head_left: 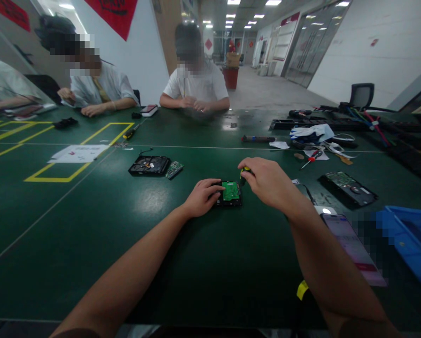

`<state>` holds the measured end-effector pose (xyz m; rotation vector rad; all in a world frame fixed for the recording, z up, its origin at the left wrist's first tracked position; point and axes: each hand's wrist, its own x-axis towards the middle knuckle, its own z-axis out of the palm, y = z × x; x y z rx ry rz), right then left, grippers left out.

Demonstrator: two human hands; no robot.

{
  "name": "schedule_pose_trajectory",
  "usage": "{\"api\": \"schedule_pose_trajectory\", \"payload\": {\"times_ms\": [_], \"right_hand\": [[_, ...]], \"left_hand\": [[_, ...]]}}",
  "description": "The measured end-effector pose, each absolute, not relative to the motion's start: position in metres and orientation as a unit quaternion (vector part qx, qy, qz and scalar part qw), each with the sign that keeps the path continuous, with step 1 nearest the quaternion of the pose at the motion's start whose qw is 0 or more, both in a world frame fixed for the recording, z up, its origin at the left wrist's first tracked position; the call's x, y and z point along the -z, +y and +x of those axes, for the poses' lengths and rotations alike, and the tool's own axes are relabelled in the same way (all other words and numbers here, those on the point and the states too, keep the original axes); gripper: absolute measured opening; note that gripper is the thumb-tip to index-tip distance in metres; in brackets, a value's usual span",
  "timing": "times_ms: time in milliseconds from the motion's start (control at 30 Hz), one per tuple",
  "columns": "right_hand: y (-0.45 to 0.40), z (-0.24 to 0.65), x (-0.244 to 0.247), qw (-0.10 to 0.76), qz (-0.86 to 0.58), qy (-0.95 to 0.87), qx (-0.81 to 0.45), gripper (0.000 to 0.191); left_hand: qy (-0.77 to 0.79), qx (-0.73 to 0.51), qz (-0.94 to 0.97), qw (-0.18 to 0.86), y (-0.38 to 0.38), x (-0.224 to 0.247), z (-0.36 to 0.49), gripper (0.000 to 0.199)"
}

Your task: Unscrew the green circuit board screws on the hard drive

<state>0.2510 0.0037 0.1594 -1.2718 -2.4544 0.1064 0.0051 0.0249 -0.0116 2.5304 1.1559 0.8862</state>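
Note:
A small black hard drive with a green circuit board [231, 191] lies board side up on the green table [154, 249]. My left hand [204, 197] rests on the drive's left side, its fingers reaching onto the board's edge and pressing the drive. Above the drive's right edge, my right hand [267, 180] is closed round the yellow and black handle of a screwdriver [245, 174]. The screwdriver's tip is too small and dark to make out at the drive's upper right corner.
An opened black drive [149, 165] and a loose circuit board [174, 170] lie left. Right are another drive [349, 188], a red screwdriver [312, 159], a phone [353, 244] and a blue bin [413, 239]. Several people sit across the table.

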Motion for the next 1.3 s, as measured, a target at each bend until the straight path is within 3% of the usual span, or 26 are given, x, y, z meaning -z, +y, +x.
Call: {"api": "schedule_pose_trajectory", "payload": {"times_ms": [267, 467, 733, 1300], "right_hand": [[0.0030, 0.2491, -0.1619, 0.176, -0.449, -0.875, -0.047, 0.019], [0.0039, 0.2502, -0.1565, 0.188, -0.456, -0.868, -0.059, 0.030], [0.0040, 0.2509, -0.1561, 0.175, -0.478, -0.860, -0.023, 0.019], [0.0019, 0.2461, -0.1569, 0.191, -0.445, -0.873, -0.062, 0.028]], "left_hand": [[0.396, -0.302, 0.860, 0.111, 0.0240, 0.0098, 0.0062, 0.035], [0.393, -0.307, 0.860, 0.111, 0.0248, 0.0113, 0.0063, 0.034], [0.397, -0.300, 0.860, 0.111, 0.0246, 0.0105, 0.0060, 0.035], [0.394, -0.305, 0.861, 0.107, 0.0244, 0.0105, 0.0064, 0.034]]}}
